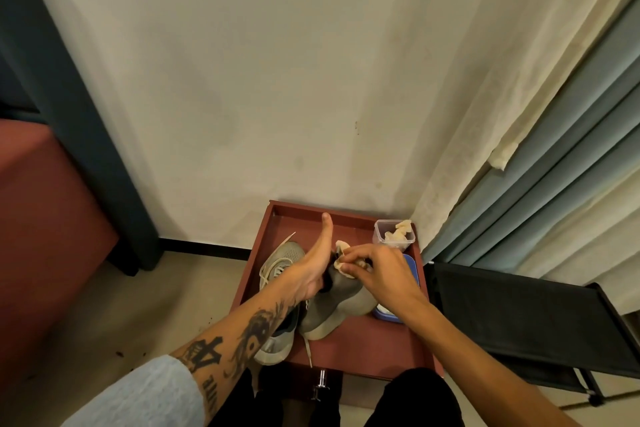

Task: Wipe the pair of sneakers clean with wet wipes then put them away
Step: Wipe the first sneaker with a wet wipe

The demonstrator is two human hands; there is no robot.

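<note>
Grey sleeve (138,395) on left forearm, nearest. Red-brown desk (367,347) with raised rim carries both shoes. Grey sneaker (332,308) stands tilted mid-desk. Left hand (311,274) grips it, fingers hidden behind the shoe, thumb sticking up. Right hand (377,274) pinches a wet wipe (341,269) against its upper end. Second sneaker (282,260) lies flat at left, partly under the forearm. Blue lid (414,270) beneath right hand. Clear container (393,236) with wipes in far right corner. Wall (277,80) and curtain (554,149) behind.
</note>
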